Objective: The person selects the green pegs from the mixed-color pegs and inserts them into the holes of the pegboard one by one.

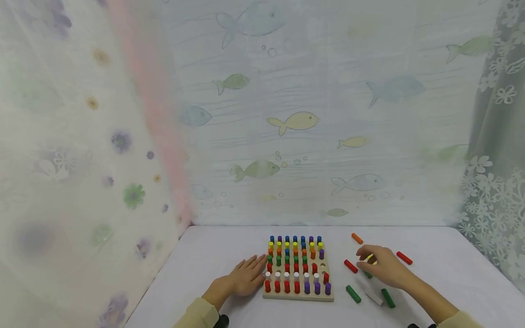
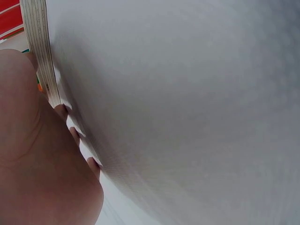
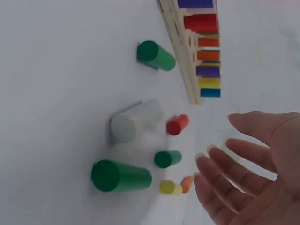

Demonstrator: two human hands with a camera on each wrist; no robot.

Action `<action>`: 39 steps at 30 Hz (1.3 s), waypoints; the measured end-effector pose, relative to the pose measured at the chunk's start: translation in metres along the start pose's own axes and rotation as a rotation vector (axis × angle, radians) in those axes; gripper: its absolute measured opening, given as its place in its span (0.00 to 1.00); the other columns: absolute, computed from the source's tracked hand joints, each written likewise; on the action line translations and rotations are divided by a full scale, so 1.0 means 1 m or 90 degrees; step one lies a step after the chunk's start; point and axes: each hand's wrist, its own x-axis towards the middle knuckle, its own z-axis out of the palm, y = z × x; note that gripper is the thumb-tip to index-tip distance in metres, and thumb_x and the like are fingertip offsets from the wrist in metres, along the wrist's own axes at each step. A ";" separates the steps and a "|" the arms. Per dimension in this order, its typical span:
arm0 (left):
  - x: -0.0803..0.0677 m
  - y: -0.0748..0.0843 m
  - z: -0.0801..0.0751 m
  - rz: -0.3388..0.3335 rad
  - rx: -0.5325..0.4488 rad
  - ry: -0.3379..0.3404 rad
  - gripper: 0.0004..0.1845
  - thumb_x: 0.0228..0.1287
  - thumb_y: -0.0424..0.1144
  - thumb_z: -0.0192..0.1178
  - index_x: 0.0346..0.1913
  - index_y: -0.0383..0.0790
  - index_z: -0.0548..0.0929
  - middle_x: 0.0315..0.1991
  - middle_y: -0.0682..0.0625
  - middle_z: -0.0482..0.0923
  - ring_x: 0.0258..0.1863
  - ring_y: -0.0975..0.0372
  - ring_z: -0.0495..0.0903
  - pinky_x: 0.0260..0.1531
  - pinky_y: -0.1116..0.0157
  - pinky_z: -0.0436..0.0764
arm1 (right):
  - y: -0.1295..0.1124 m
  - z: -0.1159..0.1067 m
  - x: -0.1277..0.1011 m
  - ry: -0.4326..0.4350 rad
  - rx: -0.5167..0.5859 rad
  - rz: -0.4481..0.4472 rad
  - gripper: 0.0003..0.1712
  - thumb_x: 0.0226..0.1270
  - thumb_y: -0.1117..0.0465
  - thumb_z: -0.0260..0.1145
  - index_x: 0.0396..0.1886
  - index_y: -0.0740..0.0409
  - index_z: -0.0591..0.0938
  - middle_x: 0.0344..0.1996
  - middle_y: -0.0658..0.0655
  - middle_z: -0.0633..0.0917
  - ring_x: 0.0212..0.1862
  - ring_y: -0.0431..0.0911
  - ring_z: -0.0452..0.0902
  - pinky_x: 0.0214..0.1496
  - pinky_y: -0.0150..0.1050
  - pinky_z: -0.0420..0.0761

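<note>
The peg board (image 1: 298, 296) sits on the white table (image 1: 213, 255), mostly filled with upright coloured pegs; about 3 holes near its right side look empty. The left hand (image 1: 245, 278) lies flat, fingers straight, touching the board's left edge. The right hand (image 1: 379, 266) hovers with fingers spread loosely over a yellow peg (image 3: 169, 187), holding nothing. Loose pegs lie around it, including 3 green pegs (image 3: 121, 176), so filling seems nearly done.

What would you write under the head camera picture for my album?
A left hand rests flat beside a wooden pegboard of colored pegs while the right hand hovers over loose pegs.
</note>
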 end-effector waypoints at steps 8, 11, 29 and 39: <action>-0.001 0.006 -0.004 -0.015 0.017 -0.007 0.34 0.82 0.57 0.40 0.83 0.46 0.54 0.82 0.51 0.53 0.81 0.51 0.51 0.77 0.42 0.52 | 0.015 -0.002 -0.002 -0.012 -0.005 0.055 0.15 0.67 0.63 0.71 0.50 0.68 0.83 0.40 0.54 0.85 0.40 0.46 0.81 0.38 0.35 0.83; -0.001 0.005 -0.003 -0.016 0.020 -0.005 0.34 0.82 0.57 0.40 0.83 0.47 0.54 0.82 0.52 0.53 0.81 0.51 0.51 0.77 0.43 0.52 | 0.020 -0.001 -0.002 -0.017 -0.004 0.069 0.16 0.66 0.64 0.71 0.51 0.67 0.82 0.40 0.54 0.85 0.41 0.47 0.81 0.39 0.38 0.85; -0.001 0.006 -0.003 -0.022 0.018 -0.008 0.35 0.81 0.57 0.41 0.83 0.48 0.54 0.82 0.52 0.53 0.81 0.52 0.51 0.77 0.43 0.52 | 0.034 0.008 0.006 -0.029 -0.026 0.098 0.16 0.63 0.67 0.72 0.50 0.67 0.82 0.38 0.53 0.85 0.41 0.48 0.82 0.42 0.44 0.86; 0.001 0.000 0.001 -0.005 -0.004 -0.002 0.36 0.81 0.61 0.37 0.83 0.47 0.53 0.83 0.51 0.52 0.81 0.50 0.49 0.77 0.41 0.49 | 0.028 0.013 0.008 -0.020 -0.049 0.112 0.15 0.64 0.66 0.73 0.49 0.65 0.83 0.36 0.52 0.84 0.40 0.46 0.81 0.40 0.42 0.86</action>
